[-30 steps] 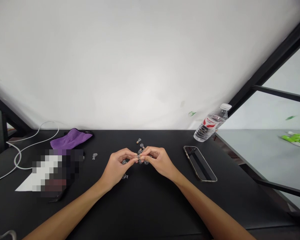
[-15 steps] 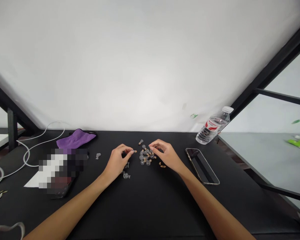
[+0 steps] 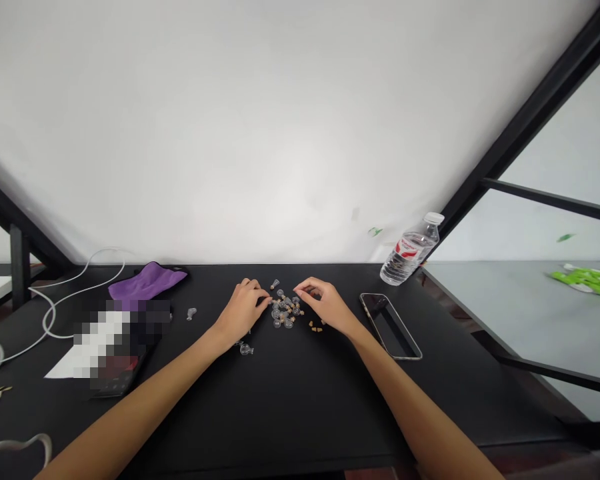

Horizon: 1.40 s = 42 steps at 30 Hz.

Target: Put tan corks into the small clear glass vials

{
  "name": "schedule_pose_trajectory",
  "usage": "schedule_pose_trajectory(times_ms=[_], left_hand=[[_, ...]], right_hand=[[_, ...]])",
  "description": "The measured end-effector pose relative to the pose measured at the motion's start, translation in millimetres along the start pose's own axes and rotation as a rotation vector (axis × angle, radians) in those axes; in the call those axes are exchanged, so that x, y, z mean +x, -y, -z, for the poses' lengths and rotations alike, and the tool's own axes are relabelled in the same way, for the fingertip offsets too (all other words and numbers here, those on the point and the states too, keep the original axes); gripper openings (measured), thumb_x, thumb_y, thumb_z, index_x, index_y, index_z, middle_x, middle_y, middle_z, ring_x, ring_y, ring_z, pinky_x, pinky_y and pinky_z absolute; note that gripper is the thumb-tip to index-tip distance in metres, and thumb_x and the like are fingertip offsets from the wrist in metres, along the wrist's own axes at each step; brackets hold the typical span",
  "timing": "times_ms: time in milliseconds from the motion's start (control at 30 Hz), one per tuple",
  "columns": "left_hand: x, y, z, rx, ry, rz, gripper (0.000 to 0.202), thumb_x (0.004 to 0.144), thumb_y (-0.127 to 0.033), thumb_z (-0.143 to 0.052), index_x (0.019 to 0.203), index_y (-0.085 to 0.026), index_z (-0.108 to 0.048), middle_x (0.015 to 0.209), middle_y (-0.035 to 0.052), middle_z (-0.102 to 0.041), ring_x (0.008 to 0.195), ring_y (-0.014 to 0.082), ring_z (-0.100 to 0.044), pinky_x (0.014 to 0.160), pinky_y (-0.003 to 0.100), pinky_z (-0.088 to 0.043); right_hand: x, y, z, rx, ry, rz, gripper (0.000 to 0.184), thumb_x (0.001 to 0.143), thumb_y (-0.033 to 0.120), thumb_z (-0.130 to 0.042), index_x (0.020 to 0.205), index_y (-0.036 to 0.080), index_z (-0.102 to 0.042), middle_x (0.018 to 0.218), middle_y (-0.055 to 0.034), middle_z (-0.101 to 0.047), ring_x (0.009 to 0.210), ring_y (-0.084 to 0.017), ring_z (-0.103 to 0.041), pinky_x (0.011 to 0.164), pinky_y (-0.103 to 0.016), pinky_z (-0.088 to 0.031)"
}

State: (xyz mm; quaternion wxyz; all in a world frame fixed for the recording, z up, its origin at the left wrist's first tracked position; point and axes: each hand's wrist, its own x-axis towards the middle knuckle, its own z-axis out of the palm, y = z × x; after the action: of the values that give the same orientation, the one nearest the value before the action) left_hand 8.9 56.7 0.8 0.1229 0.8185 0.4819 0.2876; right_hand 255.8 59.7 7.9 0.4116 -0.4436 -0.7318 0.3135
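Note:
A small pile of tiny clear glass bottles with cork stoppers point(image 3: 284, 312) lies on the black table point(image 3: 300, 400), right between my hands. My left hand point(image 3: 241, 311) rests at the pile's left side, its curled fingertips touching or almost touching the nearest bottles. Whether those fingers pinch anything is too small to tell. My right hand point(image 3: 326, 305) hovers at the right side with its fingers apart and nothing in them. Just below it lie several loose corks point(image 3: 315, 326). One stray bottle point(image 3: 247, 349) sits below my left hand, and another point(image 3: 191, 313) lies further left.
A black smartphone point(image 3: 390, 327) lies to the right, and a plastic water bottle point(image 3: 409, 251) lies on its side at the table's far edge. On the left are a purple cloth point(image 3: 147, 282), a pixelated patch over white paper point(image 3: 110, 340), and a white cable point(image 3: 47, 313).
My hands have parted since they met over the pieces. The bottle pile and loose corks now show between them, and the whole view has shifted slightly.

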Motion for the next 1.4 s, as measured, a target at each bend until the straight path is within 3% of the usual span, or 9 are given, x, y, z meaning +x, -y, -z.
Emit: schedule_pose_trajectory(times_ms=[133,233,433,567,700,933,1133,1400], left_hand=[[-5.5,4.1,15.5,0.053,0.031,-0.07,0.026,0.102,-0.034,-0.056,0.1,-0.023,-0.08,0.098,0.0075,-0.067,0.101,0.0263,-0.056,0.094,0.043,-0.043],[-14.2,15.0,33.6,-0.015,0.067,-0.072,0.027,0.102,-0.036,-0.054,0.112,-0.024,-0.076,0.104,0.0066,-0.068,0.101,0.0244,-0.059,0.098,0.043,-0.044],[-30.0,27.5,62.7,-0.198,0.185,0.002,0.026,0.099,-0.04,-0.056,0.105,-0.024,-0.076,0.097,0.005,-0.069,0.081,0.0176,-0.061,0.076,0.03,-0.05],[-34.1,22.5,68.1,-0.266,0.247,-0.014,0.023,0.093,-0.043,-0.066,0.101,-0.025,-0.078,0.093,0.0046,-0.068,0.08,0.0179,-0.062,0.074,0.028,-0.051],[-36.7,21.7,62.3,-0.303,0.288,-0.001,0.022,0.092,-0.044,-0.068,0.094,-0.024,-0.079,0.091,0.0044,-0.068,0.077,0.0178,-0.061,0.069,0.028,-0.049],[-37.6,26.0,49.3,-0.236,0.258,0.037,0.019,0.094,-0.039,-0.065,0.092,-0.024,-0.076,0.09,0.0034,-0.067,0.075,0.0166,-0.058,0.066,0.027,-0.045],[-35.4,25.5,45.3,-0.251,0.157,0.014,0.008,0.088,-0.029,-0.071,0.091,-0.022,-0.074,0.087,0.0025,-0.068,0.077,0.0164,-0.06,0.068,0.027,-0.047],[-37.6,-6.9,39.9,-0.666,-0.033,0.072,0.012,0.089,-0.03,-0.073,0.095,-0.019,-0.073,0.097,0.0043,-0.063,0.08,0.0141,-0.062,0.073,0.028,-0.054]], right_hand=[[0.3,-3.2,15.7,-0.049,0.036,-0.007,0.026,0.094,0.04,-0.063,0.094,0.018,-0.075,0.093,-0.0058,-0.075,0.085,-0.02,-0.067,0.078,-0.032,-0.05],[-2.1,-1.0,33.1,-0.101,0.186,-0.025,0.027,0.093,0.041,-0.064,0.09,0.017,-0.076,0.086,-0.0048,-0.073,0.077,-0.018,-0.063,0.072,-0.03,-0.048],[-8.5,6.8,59.1,-0.09,0.466,-0.145,0.032,0.083,0.049,-0.075,0.083,0.017,-0.075,0.064,0.0002,-0.063,0.06,-0.014,-0.054,0.055,-0.025,-0.042],[-10.0,5.2,64.7,-0.103,0.557,-0.2,0.035,0.073,0.049,-0.084,0.085,0.017,-0.076,0.068,-0.0011,-0.064,0.064,-0.016,-0.057,0.056,-0.025,-0.044],[-9.6,0.6,65.1,-0.124,0.598,-0.23,0.031,0.078,0.048,-0.08,0.082,0.018,-0.078,0.068,-0.0028,-0.068,0.065,-0.017,-0.059,0.058,-0.026,-0.044],[-7.4,-4.3,65.2,-0.137,0.545,-0.201,0.022,0.081,0.038,-0.076,0.088,0.018,-0.08,0.074,-0.0046,-0.074,0.069,-0.019,-0.064,0.062,-0.029,-0.047],[-5.2,7.2,48.6,-0.023,0.269,-0.007,0.017,0.085,0.034,-0.074,0.086,0.017,-0.078,0.089,-0.0062,-0.072,0.078,-0.019,-0.065,0.075,-0.032,-0.053],[-9.9,29.8,0.5,0.251,0.181,0.148,0.011,0.089,0.03,-0.075,0.092,0.02,-0.079,0.096,-0.0067,-0.066,0.081,-0.017,-0.063,0.075,-0.031,-0.054]])
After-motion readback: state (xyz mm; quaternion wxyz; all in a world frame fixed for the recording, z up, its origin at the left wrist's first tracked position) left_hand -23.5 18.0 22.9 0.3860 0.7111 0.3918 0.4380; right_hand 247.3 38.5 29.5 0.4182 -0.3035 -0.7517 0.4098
